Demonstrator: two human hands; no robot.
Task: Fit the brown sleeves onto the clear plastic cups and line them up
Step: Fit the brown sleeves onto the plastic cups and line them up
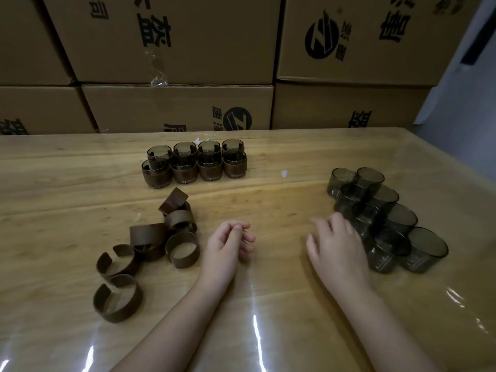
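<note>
Several loose brown sleeves [150,245] lie in a heap at the left of the table, just left of my left hand [228,244]. That hand rests on the wood with its fingers loosely curled and holds nothing. Several bare smoky clear cups [386,218] stand clustered at the right. My right hand [335,245] lies beside them with relaxed fingers at the nearest cups; whether it touches them I cannot tell. Two tight rows of sleeved cups [194,163] stand at the back centre.
The wooden table [268,304] has a glossy clear cover. Stacked cardboard boxes [177,103] form a wall right behind its far edge. A small white scrap [284,173] lies right of the sleeved cups.
</note>
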